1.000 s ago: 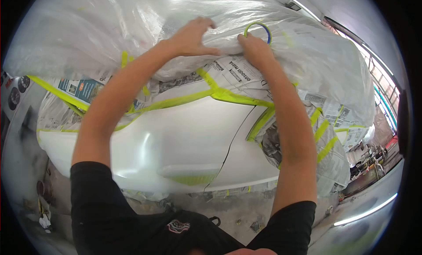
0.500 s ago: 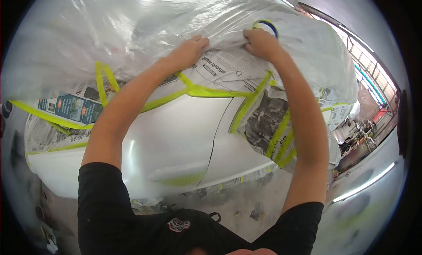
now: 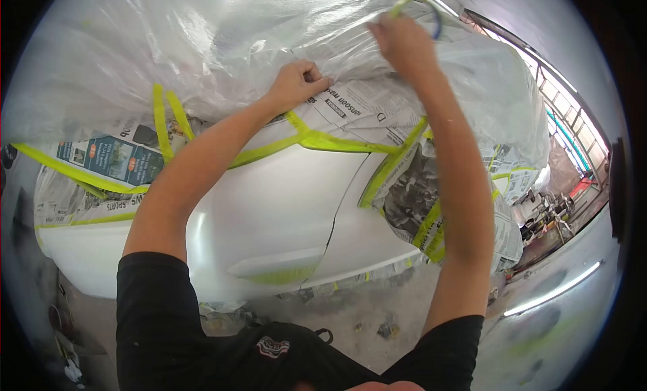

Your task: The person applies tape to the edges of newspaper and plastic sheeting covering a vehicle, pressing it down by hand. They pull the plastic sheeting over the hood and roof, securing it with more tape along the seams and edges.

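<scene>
**Right hand lifts off the sheet; left hand stays clamped**

Since half a second ago the right hand [image 3: 404,44] has risen off the paper and now hangs above the white car panel [image 3: 269,202], higher over it than before, and smeared by motion. The tape roll [image 3: 435,24] has gone up with it and shows just past the knuckles. The blur hides whether the fingers are curled around the roll or spread. The left hand [image 3: 296,81] has barely shifted.

Nearest, below the white car panel, lies the littered floor [image 3: 364,310]. On the panel's lower part sits a door handle [image 3: 276,266] edged in yellow-green. Along the panel's upper edge runs masking tape [image 3: 337,144], which fixes newspaper [image 3: 357,105] just above it. More taped newspaper covers the area to the panel's right, past the door seam.

Above the panel, on the newspaper, the left hand is curled into a fist, pinching the lower edge of the plastic sheet [image 3: 202,47] against the paper. The sheet billows over everything above the panel. The right hand and roll are in front of its upper folds.
</scene>
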Available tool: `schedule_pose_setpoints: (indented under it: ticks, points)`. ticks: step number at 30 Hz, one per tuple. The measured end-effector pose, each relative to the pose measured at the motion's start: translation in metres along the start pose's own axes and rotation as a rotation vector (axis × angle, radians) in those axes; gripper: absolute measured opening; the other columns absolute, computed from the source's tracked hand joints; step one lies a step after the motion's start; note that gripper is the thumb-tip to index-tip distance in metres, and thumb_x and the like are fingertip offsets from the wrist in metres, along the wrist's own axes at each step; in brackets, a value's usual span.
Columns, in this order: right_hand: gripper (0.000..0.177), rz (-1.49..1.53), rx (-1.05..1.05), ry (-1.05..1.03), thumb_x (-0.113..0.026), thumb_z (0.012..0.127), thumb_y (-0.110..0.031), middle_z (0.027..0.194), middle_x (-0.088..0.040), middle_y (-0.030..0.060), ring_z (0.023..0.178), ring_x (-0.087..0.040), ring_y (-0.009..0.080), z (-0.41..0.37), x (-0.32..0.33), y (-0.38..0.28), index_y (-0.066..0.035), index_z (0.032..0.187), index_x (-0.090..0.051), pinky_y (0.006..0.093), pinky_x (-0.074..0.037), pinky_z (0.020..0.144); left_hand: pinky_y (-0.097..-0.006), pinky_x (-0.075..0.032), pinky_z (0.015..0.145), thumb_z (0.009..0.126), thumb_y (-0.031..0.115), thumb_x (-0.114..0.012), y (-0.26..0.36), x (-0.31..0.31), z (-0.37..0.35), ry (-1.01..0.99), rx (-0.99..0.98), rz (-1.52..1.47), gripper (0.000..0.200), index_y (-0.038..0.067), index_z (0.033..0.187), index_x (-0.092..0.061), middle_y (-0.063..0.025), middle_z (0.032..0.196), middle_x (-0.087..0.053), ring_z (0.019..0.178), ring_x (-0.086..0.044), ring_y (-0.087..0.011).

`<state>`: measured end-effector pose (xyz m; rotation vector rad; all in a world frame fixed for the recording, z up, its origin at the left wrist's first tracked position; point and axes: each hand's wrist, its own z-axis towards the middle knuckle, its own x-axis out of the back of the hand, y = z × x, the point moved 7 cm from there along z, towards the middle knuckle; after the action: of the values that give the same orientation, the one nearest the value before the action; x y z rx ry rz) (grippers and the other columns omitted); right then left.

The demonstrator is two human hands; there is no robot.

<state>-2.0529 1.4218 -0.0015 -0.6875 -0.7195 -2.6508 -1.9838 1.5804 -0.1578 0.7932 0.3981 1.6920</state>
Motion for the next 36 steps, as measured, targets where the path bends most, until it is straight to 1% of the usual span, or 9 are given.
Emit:
schedule_pose_setpoints:
  ticks: [4,9,10,14,20,23,29,32,36]
  points:
    - [0.026,0.115,0.151,-0.199,-0.062,0.092,-0.027,0.088,-0.069,0.0192,0.086,-0.068,0.0373,-0.009,-0.05,-0.046,-0.003,0.087,-0.07,0.0485,-0.054,0.076,-0.0229,-0.04,0.057,0.085,0.024,-0.08,0.004,0.003,-0.002,0.024,-0.011,-0.008,0.026,0.005,0.077,-0.065,0.0029,0.069,-0.057,0.064,-0.048,-0.0043]
    - [0.021,0.184,0.094,-0.296,-0.064,0.088,-0.02,0.092,-0.07,0.0199,0.09,-0.069,0.0376,-0.045,-0.088,-0.04,-0.001,0.087,-0.072,0.0472,-0.055,0.079,-0.0261,-0.044,0.061,0.088,0.028,-0.076,-0.001,0.015,0.0,0.187,0.026,-0.105,0.028,0.002,0.087,-0.067,-0.0016,0.075,-0.063,0.067,-0.053,-0.0087]
    - [0.02,0.172,0.087,-0.282,-0.065,0.088,-0.019,0.093,-0.07,0.0202,0.09,-0.069,0.0375,-0.044,-0.086,-0.041,-0.001,0.087,-0.072,0.047,-0.055,0.08,-0.0258,-0.045,0.063,0.092,0.029,-0.072,-0.009,0.018,0.004,0.222,0.228,-0.349,0.028,0.001,0.094,-0.067,-0.0016,0.078,-0.065,0.07,-0.055,-0.0078]
    - [0.019,0.159,0.097,-0.288,-0.066,0.087,-0.018,0.093,-0.07,0.0208,0.089,-0.069,0.0374,-0.042,-0.092,-0.04,-0.001,0.086,-0.073,0.0467,-0.055,0.079,-0.0264,-0.045,0.061,0.095,0.029,-0.067,0.047,0.041,0.036,0.465,-0.155,-0.161,0.03,-0.001,0.095,-0.065,0.0009,0.078,-0.062,0.067,-0.053,-0.0083]
    - [0.019,0.146,0.082,-0.272,-0.066,0.087,-0.018,0.09,-0.07,0.0204,0.088,-0.069,0.0371,-0.042,-0.088,-0.041,-0.001,0.083,-0.073,0.0464,-0.056,0.079,-0.0224,-0.038,0.056,0.1,0.03,-0.061,-0.012,-0.002,0.009,0.302,0.264,-0.736,0.027,0.003,0.1,-0.063,0.0012,0.075,-0.052,0.058,-0.042,-0.0062]
    - [0.021,0.207,0.073,-0.269,-0.066,0.086,-0.02,0.086,-0.07,0.0197,0.085,-0.069,0.0367,-0.042,-0.085,-0.044,-0.001,0.081,-0.072,0.0466,-0.055,0.077,-0.0216,-0.036,0.055,0.101,0.028,-0.06,-0.012,-0.003,0.005,0.291,0.256,-0.746,0.025,0.003,0.102,-0.062,0.0016,0.075,-0.05,0.059,-0.04,-0.006]
    - [0.031,0.521,0.153,-0.229,-0.066,0.087,-0.024,0.065,-0.061,0.0223,0.064,-0.06,0.0368,-0.031,-0.047,-0.066,0.002,0.069,-0.066,0.0439,-0.048,0.064,-0.0263,-0.048,0.075,0.104,0.046,-0.05,-0.012,-0.006,0.012,0.109,0.252,-1.038,0.048,0.002,0.114,-0.065,-0.0006,0.091,-0.054,0.082,-0.05,-0.0107]
    - [0.034,0.651,0.104,-0.245,-0.065,0.084,-0.022,0.056,-0.055,0.0204,0.054,-0.053,0.0321,-0.029,-0.04,-0.079,0.004,0.063,-0.061,0.0415,-0.046,0.061,-0.0312,-0.048,0.096,0.105,0.055,-0.041,-0.017,-0.006,0.016,-0.004,0.268,-1.08,0.062,0.001,0.128,-0.059,-0.0032,0.105,-0.059,0.101,-0.056,-0.0148]
    - [0.032,0.873,0.047,-0.401,-0.063,0.083,-0.018,0.051,-0.048,0.0166,0.046,-0.043,0.0223,-0.032,-0.06,-0.087,0.006,0.062,-0.057,0.0387,-0.042,0.054,-0.0325,-0.048,0.098,0.104,0.047,-0.049,-0.004,-0.008,0.013,-0.126,0.262,-1.184,0.05,0.001,0.122,-0.061,-0.0083,0.116,-0.063,0.109,-0.059,-0.0169]
